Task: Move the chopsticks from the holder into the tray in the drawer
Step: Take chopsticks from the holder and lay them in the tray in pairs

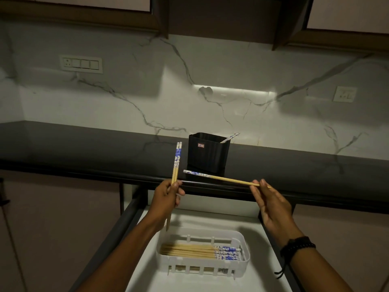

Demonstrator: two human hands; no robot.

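Chopsticks in both hands over the drawer

Your left hand (pixel 168 197) is gripping a pair of chopsticks (pixel 175 165) upright, blue-white patterned tops up. Your right hand (pixel 271 207) is pinching a single chopstick (pixel 219 178) lying level, over the white tray (pixel 244 258). One more is leaning in the black holder (pixel 207 152).

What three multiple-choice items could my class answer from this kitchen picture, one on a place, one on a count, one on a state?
1. Where does the black holder stand?
A. on the dark counter
B. in the drawer
C. on the floor

2. How many chopsticks does the left hand hold?
A. none
B. two
C. five

3. How is the drawer now?
A. shut
B. taken out
C. pulled open

Answers:
1 A, the holder sits on the counter by the marble wall.
2 B, a pair of chopsticks stands upright in that hand; the right hand holds a single chopstick.
3 C, the white tray with chopsticks shows inside it.
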